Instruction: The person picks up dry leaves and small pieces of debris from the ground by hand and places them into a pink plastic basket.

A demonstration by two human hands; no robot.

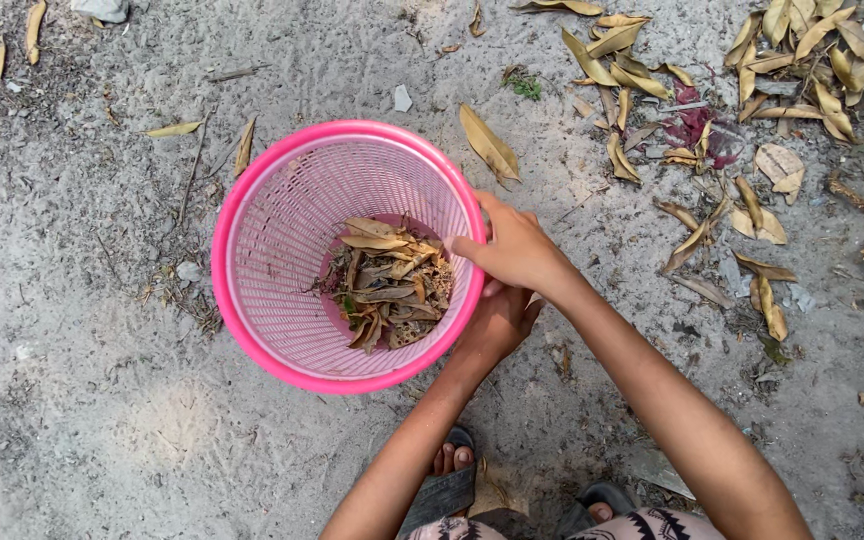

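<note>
A pink plastic mesh basket [282, 230] stands on sandy ground, with a layer of dry brown leaves [387, 285] in its bottom. My right hand [517, 250] lies on the basket's right rim, its fingertips reaching over the edge and its fingers a little spread. Just below it, my left hand [497, 325] grips the outside of the basket wall under the rim. Both forearms reach in from the bottom right.
Dry yellow-brown leaves [632, 80] lie scattered over the ground at the upper right, with one single leaf [490, 145] near the basket rim. Reddish leaves [692, 125] lie among them. My sandalled feet [452, 480] are at the bottom edge.
</note>
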